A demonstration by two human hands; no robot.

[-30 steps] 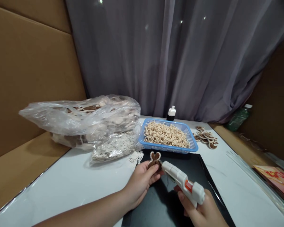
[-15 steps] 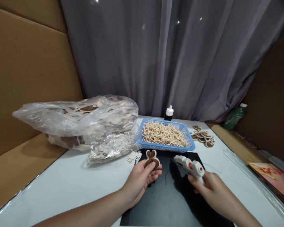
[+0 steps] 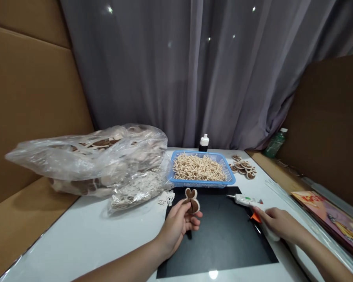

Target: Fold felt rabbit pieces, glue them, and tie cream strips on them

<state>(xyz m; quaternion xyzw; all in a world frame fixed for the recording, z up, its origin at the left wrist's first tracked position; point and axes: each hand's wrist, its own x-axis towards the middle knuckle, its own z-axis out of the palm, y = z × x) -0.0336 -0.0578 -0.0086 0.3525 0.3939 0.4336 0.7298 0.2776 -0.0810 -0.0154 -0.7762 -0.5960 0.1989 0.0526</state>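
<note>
Between the thumb and fingers of my left hand [image 3: 181,223] is a brown felt rabbit-shaped piece [image 3: 192,201] with a cream edge and two upright ears. It is held above the black mat [image 3: 220,235]. My right hand [image 3: 278,223] is closed on the handle of a white hot glue gun [image 3: 247,200] at the mat's right side. The gun's nozzle points left, and its orange trigger [image 3: 255,217] shows below the barrel. My right fingertips are partly hidden behind the hand.
Behind the mat stands a blue basket [image 3: 174,181] of thin cream strips. Left of it are a clear plastic bag [image 3: 106,160] and small white cut-outs [image 3: 166,198]. Brown felt pieces [image 3: 244,167], a white-capped bottle [image 3: 204,142], a green bottle [image 3: 276,144] and a picture board [image 3: 332,219] are also around.
My right hand has moved right with the glue gun and turned it, so its side and orange trigger now show. The left hand still holds the felt piece. The view has shifted slightly.
</note>
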